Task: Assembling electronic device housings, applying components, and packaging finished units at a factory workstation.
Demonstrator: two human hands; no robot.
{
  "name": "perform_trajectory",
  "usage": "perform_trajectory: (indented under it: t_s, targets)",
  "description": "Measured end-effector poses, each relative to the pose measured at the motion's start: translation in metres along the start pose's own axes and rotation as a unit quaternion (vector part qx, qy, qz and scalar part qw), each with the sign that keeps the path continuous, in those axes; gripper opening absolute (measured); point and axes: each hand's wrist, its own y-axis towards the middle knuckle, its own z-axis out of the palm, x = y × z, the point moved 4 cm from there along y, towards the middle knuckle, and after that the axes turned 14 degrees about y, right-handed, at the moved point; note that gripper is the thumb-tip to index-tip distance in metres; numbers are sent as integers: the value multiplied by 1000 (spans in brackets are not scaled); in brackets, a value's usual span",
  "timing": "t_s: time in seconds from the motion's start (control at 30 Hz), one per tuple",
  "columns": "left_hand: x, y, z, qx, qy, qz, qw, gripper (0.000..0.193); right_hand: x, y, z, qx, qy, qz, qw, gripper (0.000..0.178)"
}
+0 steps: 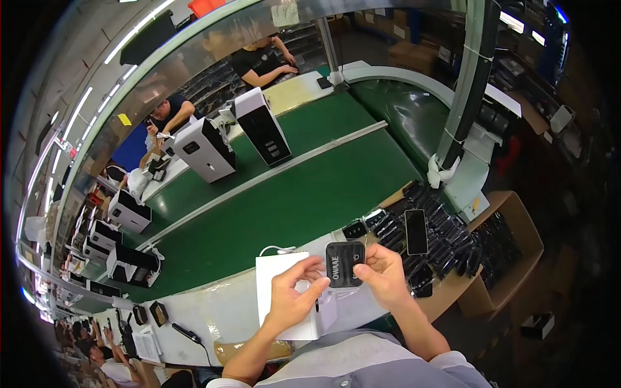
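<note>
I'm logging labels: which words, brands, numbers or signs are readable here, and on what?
Black panel in the right hand: pale sideways lettering and a small round symbol; I won't copy the wording.
Tall white-and-black machine on the green surface: marks on its front, too small to read.
Paper sheets at lower left: any print is too small to read.

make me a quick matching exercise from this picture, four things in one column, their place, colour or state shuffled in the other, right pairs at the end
1. small black panel
2. phone-shaped device
3. conveyor belt
4. cardboard box

A. green
B. brown and open, at the right
C. held in the right hand
D. lying on a heap of black parts

Pairs: 1-C; 2-D; 3-A; 4-B
</note>
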Motion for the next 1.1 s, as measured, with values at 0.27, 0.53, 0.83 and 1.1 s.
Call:
perform_trajectory:
  t_s: [0.27, 0.53, 0.83, 1.1]
  targets:
    - [-2, -21, -2, -15, -106, -67, 992, 8, -2, -20, 14, -27, -16, -15, 999, 12]
    - [4, -36, 5, 4, -147, -90, 985, 10, -2, -26, 16, -19, -32, -26, 999, 12]
    - [3, -40, 8, -53, -191, -89, 976, 9, 12, -30, 20, -38, -32, -75, 996, 11]
    - [-10, -37, 19, -70, -109, -25, 991, 7, 12, -32, 20, -40, -30, -87, 995, 11]
